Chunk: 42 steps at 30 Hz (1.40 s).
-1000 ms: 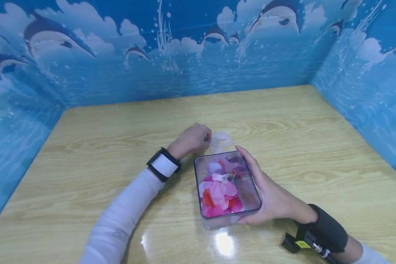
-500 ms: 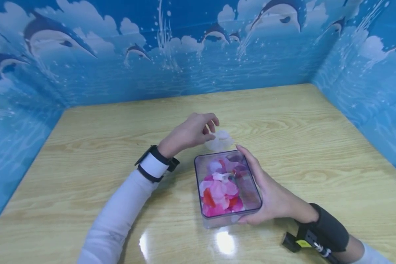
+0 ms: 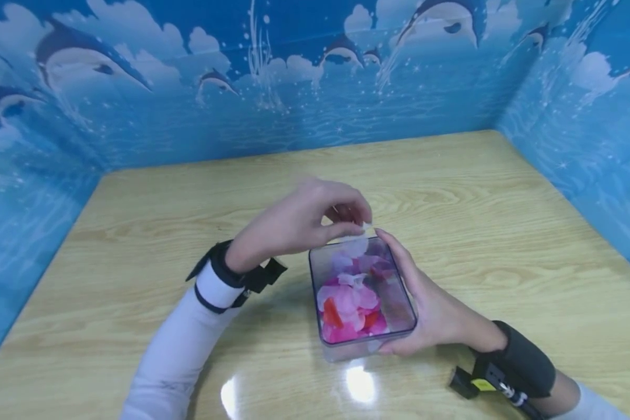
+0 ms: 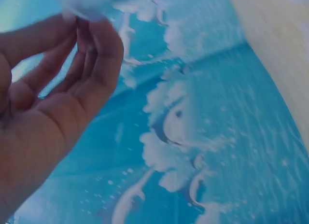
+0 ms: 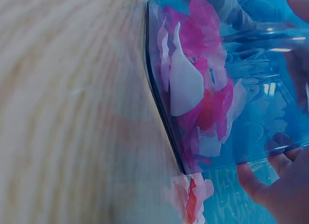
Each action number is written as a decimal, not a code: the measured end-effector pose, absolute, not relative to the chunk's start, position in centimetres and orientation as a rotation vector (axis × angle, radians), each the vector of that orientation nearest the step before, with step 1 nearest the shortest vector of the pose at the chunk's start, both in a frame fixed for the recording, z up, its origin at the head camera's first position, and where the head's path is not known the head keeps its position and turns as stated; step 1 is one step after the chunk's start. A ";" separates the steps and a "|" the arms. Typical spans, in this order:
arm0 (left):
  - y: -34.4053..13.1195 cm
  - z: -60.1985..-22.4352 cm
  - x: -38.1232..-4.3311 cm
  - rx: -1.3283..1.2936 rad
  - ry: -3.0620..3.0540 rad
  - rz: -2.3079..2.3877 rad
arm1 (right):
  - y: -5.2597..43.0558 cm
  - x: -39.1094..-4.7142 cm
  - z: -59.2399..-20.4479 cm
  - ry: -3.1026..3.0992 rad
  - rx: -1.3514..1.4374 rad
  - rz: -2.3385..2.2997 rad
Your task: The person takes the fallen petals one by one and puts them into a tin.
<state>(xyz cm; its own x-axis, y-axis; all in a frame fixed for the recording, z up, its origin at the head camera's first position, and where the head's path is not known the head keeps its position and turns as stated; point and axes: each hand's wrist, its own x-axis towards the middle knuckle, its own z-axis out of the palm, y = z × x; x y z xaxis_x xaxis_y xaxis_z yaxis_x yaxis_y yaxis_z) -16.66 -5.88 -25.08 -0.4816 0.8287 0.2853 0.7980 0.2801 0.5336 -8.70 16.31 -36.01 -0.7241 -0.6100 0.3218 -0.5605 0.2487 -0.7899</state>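
My right hand [image 3: 425, 309] grips the clear square box [image 3: 399, 309] from its right side, thumb and fingers spread along the wall. Inside the dark-rimmed box lie pink, red and white flower petals [image 3: 349, 303], also seen through the wall as petals [image 5: 198, 74] in the right wrist view. At the far rim, my left hand [image 3: 315, 213] pinches a pale, thin petal [image 3: 356, 245] between thumb and fingertips. That petal [image 4: 87, 3] is blurred at the top of the left wrist view. The curled fingers of the right hand [image 5: 285, 185] reach around the box's lower side.
The box stands on a light wooden table [image 3: 504, 233]. Blue walls printed with dolphins [image 3: 294, 111] enclose its back and sides. In the right wrist view, pink and red petals [image 5: 191, 200] show just past the box's lower corner.
My left hand has lifted from the tabletop and moved right to the box's far rim, now with the pale petal pinched. The right hand and box have stayed put.
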 end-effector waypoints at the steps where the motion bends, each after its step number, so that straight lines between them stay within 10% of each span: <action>1: -5.8 -24.9 -16.3 1.595 2.426 0.970 | 16.3 -8.7 -36.0 2.438 -1.157 -1.517; 28: -6.8 -31.8 -23.7 0.506 2.506 0.232 | 16.4 -8.7 -36.1 2.508 -1.174 -1.466; 42: -6.0 -33.1 -23.5 0.536 2.532 0.025 | 16.3 -8.7 -36.1 2.500 -1.148 -1.468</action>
